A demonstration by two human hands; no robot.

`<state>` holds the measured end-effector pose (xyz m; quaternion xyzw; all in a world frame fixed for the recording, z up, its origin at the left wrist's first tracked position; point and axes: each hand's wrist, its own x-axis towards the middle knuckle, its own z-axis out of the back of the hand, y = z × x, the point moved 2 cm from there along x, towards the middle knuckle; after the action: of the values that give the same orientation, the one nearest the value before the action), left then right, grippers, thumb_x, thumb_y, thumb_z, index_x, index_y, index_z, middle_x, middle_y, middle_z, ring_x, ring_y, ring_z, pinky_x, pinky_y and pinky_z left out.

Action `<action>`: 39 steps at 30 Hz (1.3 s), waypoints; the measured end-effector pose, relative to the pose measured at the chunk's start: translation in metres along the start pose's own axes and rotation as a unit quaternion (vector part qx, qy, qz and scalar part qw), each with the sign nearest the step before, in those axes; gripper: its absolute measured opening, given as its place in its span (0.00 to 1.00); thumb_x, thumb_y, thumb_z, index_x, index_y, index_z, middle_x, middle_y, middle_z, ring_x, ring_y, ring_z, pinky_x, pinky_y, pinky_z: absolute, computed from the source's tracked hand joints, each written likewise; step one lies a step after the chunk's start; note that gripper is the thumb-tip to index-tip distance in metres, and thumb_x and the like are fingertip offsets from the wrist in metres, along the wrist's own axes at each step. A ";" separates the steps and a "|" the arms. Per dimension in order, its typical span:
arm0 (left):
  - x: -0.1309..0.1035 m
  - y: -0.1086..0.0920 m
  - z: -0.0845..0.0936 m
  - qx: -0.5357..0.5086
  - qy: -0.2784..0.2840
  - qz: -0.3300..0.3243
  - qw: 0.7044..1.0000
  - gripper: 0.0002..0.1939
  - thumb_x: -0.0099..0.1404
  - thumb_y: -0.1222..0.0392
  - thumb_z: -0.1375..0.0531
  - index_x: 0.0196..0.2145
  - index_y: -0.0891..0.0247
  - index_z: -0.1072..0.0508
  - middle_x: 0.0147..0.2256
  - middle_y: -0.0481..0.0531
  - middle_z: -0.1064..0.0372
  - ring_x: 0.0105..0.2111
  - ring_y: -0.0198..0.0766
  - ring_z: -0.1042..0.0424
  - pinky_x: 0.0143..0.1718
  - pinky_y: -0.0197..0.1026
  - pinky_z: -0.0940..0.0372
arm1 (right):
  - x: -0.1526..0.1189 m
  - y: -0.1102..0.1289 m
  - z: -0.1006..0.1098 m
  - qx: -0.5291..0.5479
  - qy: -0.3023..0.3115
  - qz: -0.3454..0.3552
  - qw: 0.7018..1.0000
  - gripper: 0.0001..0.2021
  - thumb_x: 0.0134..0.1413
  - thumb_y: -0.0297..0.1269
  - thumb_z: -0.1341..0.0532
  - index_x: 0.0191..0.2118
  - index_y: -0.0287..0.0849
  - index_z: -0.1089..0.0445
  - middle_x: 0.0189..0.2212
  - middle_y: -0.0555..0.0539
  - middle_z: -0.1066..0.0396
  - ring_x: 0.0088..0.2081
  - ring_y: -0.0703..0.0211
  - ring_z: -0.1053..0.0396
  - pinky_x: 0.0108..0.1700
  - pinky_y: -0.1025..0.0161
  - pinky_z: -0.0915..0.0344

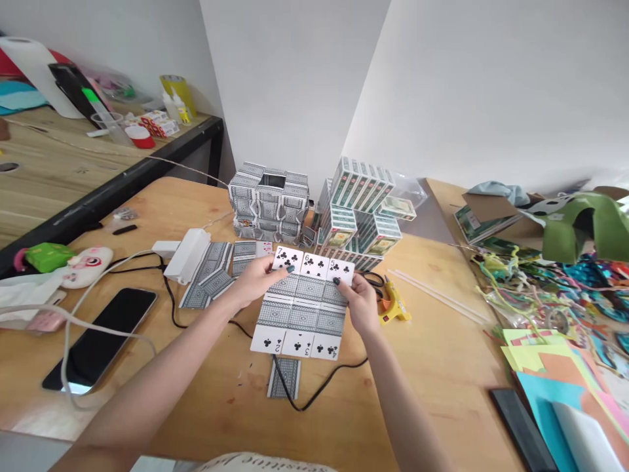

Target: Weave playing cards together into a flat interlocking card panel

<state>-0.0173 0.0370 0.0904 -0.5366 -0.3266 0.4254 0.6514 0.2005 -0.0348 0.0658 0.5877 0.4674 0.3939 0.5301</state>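
A panel of joined playing cards (304, 318) is held up over the wooden table, with club faces along its top and bottom edges and patterned backs between. My left hand (258, 280) grips its upper left corner, thumb on the seven. At the upper right corner, my right hand (360, 298) pinches the panel, thumb by the five. Below the panel a patterned card (284, 378) lies under a black cable. Behind stands a hollow structure of folded cards (270, 206). Right of that are stacked card boxes (361, 180). More cards (209, 275) lie left of my hands.
A yellow glue gun (394, 303) and black scissors (375, 280) lie right of my right hand. A phone (101, 341), white power adapter (187, 255) and cables are on the left. Coloured paper (550, 380) and tangled craft strings are at the right.
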 end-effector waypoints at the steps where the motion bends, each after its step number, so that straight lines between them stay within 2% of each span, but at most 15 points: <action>1: 0.004 0.013 -0.004 -0.033 0.036 0.027 0.998 0.18 0.56 0.51 0.42 0.39 0.68 0.28 0.33 0.53 0.27 0.36 0.43 0.30 0.37 0.43 0.35 | 0.003 -0.013 0.001 0.013 -0.006 -0.023 1.000 0.16 0.43 0.44 0.35 0.38 0.41 0.31 0.36 0.45 0.25 0.37 0.51 0.27 0.40 0.55 0.31; 4: 0.011 0.046 -0.012 -0.051 0.049 0.064 0.995 0.20 0.53 0.50 0.40 0.40 0.68 0.28 0.34 0.53 0.26 0.39 0.46 0.30 0.41 0.47 0.37 | 0.004 -0.045 0.004 0.040 0.033 -0.087 0.995 0.19 0.41 0.46 0.35 0.39 0.41 0.31 0.34 0.45 0.24 0.38 0.49 0.27 0.39 0.53 0.31; 7: 0.012 0.059 -0.015 -0.086 0.056 0.073 0.992 0.20 0.52 0.50 0.39 0.39 0.68 0.28 0.35 0.54 0.26 0.41 0.47 0.31 0.42 0.48 0.38 | 0.003 -0.058 0.006 0.054 0.083 -0.121 0.988 0.20 0.40 0.47 0.35 0.39 0.41 0.32 0.33 0.46 0.24 0.39 0.49 0.27 0.39 0.53 0.31; 13: 0.010 0.061 -0.012 -0.109 0.114 0.104 0.982 0.16 0.53 0.53 0.40 0.37 0.65 0.29 0.35 0.51 0.27 0.38 0.44 0.30 0.39 0.44 0.38 | 0.005 -0.060 0.007 0.079 0.086 -0.099 0.988 0.20 0.39 0.45 0.34 0.40 0.43 0.34 0.37 0.47 0.25 0.39 0.49 0.27 0.39 0.53 0.31; 19: 0.011 0.069 -0.013 -0.119 0.078 0.108 0.984 0.10 0.53 0.56 0.41 0.31 0.65 0.31 0.30 0.48 0.28 0.31 0.40 0.32 0.31 0.39 0.40 | 0.003 -0.061 0.003 0.116 0.060 -0.121 0.984 0.18 0.38 0.40 0.34 0.39 0.43 0.33 0.37 0.47 0.25 0.37 0.49 0.27 0.38 0.53 0.30; 24: 0.011 0.069 -0.015 -0.145 0.051 0.100 0.983 0.07 0.51 0.59 0.42 0.27 0.65 0.35 0.24 0.45 0.33 0.24 0.35 0.36 0.26 0.36 0.43 | 0.001 -0.060 -0.002 0.145 0.040 -0.141 0.978 0.17 0.36 0.36 0.34 0.38 0.43 0.32 0.35 0.47 0.24 0.35 0.49 0.26 0.38 0.53 0.31; 30: 0.010 0.067 -0.015 -0.144 0.035 0.094 0.985 0.05 0.49 0.61 0.43 0.25 0.64 0.35 0.22 0.44 0.35 0.22 0.33 0.39 0.24 0.35 0.45 | -0.001 -0.061 -0.005 0.197 0.022 -0.168 0.966 0.15 0.33 0.32 0.33 0.34 0.42 0.30 0.31 0.49 0.24 0.32 0.52 0.27 0.37 0.57 0.31; 39: 0.010 0.079 -0.015 -0.128 0.017 0.105 0.986 0.07 0.47 0.59 0.42 0.21 0.66 0.34 0.19 0.45 0.36 0.20 0.32 0.40 0.22 0.35 0.47 | -0.002 -0.064 -0.005 0.216 0.003 -0.190 0.958 0.14 0.29 0.29 0.32 0.31 0.41 0.29 0.27 0.50 0.24 0.30 0.55 0.28 0.35 0.60 0.34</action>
<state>-0.0159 0.0447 0.0099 -0.6544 -0.3090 0.4366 0.5345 0.1865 -0.0356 0.0027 0.5874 0.6463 0.1772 0.4537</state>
